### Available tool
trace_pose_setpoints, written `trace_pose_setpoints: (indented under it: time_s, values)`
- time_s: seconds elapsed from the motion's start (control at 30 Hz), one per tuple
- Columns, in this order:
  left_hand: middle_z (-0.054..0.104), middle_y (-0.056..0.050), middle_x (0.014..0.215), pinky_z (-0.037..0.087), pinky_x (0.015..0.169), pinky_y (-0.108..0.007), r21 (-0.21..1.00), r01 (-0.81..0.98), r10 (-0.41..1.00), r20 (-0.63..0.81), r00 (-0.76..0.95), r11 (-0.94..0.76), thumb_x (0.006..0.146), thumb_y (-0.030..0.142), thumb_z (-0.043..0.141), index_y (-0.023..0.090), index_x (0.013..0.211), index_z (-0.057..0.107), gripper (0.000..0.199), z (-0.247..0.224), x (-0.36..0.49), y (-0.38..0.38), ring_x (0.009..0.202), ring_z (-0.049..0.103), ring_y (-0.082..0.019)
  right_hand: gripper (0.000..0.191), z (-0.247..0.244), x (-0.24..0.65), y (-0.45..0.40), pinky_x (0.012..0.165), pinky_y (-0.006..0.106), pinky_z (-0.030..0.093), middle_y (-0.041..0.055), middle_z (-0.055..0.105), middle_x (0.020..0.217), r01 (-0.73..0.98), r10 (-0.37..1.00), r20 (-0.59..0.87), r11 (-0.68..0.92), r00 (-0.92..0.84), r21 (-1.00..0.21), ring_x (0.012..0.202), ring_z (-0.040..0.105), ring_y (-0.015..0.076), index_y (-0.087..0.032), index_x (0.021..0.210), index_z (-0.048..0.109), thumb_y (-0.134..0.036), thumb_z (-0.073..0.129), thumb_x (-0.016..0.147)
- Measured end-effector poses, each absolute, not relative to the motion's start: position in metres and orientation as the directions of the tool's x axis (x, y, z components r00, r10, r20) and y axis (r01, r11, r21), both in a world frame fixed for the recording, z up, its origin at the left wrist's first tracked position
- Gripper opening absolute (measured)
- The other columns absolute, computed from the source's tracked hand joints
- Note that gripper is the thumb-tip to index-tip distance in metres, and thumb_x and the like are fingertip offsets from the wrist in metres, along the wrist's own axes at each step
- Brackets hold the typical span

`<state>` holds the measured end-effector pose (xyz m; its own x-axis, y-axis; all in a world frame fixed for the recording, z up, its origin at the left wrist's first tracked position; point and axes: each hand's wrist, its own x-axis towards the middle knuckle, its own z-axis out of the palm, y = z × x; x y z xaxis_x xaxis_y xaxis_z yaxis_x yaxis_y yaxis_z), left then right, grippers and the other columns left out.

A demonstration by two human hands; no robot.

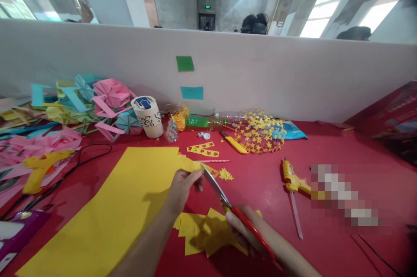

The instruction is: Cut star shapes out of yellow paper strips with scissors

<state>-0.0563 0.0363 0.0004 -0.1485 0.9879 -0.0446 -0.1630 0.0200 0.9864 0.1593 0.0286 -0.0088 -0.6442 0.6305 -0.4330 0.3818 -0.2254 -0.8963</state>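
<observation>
My left hand is closed, pinching a small piece of yellow paper between thumb and fingers. In my right hand is a pair of scissors with long red handles. Their blades point up and left, with the tips at the paper by my left fingertips. A little pile of cut yellow stars lies just beyond the blades. Yellow paper squares overlap on the red table below my hands. To the left, partly under my left forearm, a large yellow sheet is spread out.
Yellow strips with star-shaped holes, a pink striped stick and a yellow utility knife lie beyond my hands. Behind are a star-covered clear ball and a white cup. Glue guns lie right and left, beside folded paper.
</observation>
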Motion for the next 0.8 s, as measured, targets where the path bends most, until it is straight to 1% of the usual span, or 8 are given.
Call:
trace_pose_setpoints:
  time_s: [0.07, 0.17, 0.33, 0.5, 0.6, 0.8]
  values:
    - [0.058, -0.002, 0.049, 0.041, 0.052, -0.024, 0.984, -0.179, 0.986, -0.053, -0.156, 0.025, 0.082, 0.030, 0.058, 0.013, 0.055, 0.063, 0.032, 0.000, -0.055, 0.036, 0.047, 0.053, -0.011, 0.061, -0.008, 0.157, 0.028, 0.029, 0.014, 0.027, -0.0094, 0.037, 0.040, 0.363, 0.635, -0.434, -0.249, -0.639, -0.898, 0.030, 0.033, 0.0041, -0.020, 0.064, 0.041, -0.080, 0.041, 0.077]
    - [0.058, -0.002, 0.050, 0.041, 0.052, -0.024, 0.978, -0.207, 0.985, -0.058, -0.162, 0.023, 0.082, 0.030, 0.059, 0.013, 0.055, 0.063, 0.032, -0.001, -0.054, 0.035, 0.048, 0.053, -0.011, 0.062, -0.005, 0.155, 0.027, 0.028, 0.014, 0.026, -0.0097, 0.037, 0.040, 0.366, 0.637, -0.434, -0.246, -0.637, -0.898, 0.030, 0.032, 0.0038, -0.020, 0.065, 0.041, -0.082, 0.041, 0.075]
    - [0.058, -0.001, 0.051, 0.040, 0.051, -0.024, 0.970, -0.244, 0.985, -0.062, -0.162, 0.020, 0.082, 0.029, 0.060, 0.013, 0.056, 0.063, 0.031, -0.004, -0.054, 0.035, 0.047, 0.052, -0.011, 0.062, -0.006, 0.155, 0.027, 0.027, 0.014, 0.025, -0.0096, 0.036, 0.038, 0.370, 0.637, -0.435, -0.243, -0.636, -0.897, 0.029, 0.033, 0.0042, -0.020, 0.063, 0.040, -0.081, 0.041, 0.075]
    - [0.058, -0.001, 0.052, 0.041, 0.052, -0.023, 0.971, -0.240, 0.988, -0.056, -0.145, 0.020, 0.083, 0.029, 0.059, 0.012, 0.056, 0.063, 0.032, -0.005, -0.054, 0.036, 0.048, 0.052, -0.010, 0.062, -0.014, 0.155, 0.027, 0.025, 0.013, 0.025, -0.0106, 0.034, 0.036, 0.338, 0.649, -0.433, -0.275, -0.626, -0.900, 0.027, 0.032, 0.0042, -0.021, 0.063, 0.039, -0.081, 0.042, 0.075]
    - [0.058, -0.001, 0.052, 0.041, 0.052, -0.023, 0.971, -0.240, 0.988, -0.057, -0.141, 0.021, 0.083, 0.029, 0.059, 0.012, 0.056, 0.062, 0.032, -0.006, -0.055, 0.036, 0.047, 0.053, -0.010, 0.061, -0.016, 0.155, 0.027, 0.024, 0.013, 0.024, -0.0108, 0.033, 0.034, 0.352, 0.659, -0.441, -0.274, -0.609, -0.895, 0.026, 0.031, 0.0040, -0.021, 0.062, 0.039, -0.081, 0.042, 0.075]
    - [0.058, -0.001, 0.051, 0.040, 0.050, -0.023, 0.968, -0.251, 0.989, -0.064, -0.132, 0.030, 0.084, 0.028, 0.058, 0.012, 0.058, 0.064, 0.031, -0.007, -0.056, 0.036, 0.047, 0.053, -0.010, 0.056, -0.010, 0.157, 0.027, 0.024, 0.014, 0.022, -0.0101, 0.034, 0.031, 0.363, 0.656, -0.440, -0.261, -0.613, -0.895, 0.024, 0.031, 0.0049, -0.022, 0.059, 0.039, -0.074, 0.048, 0.078]
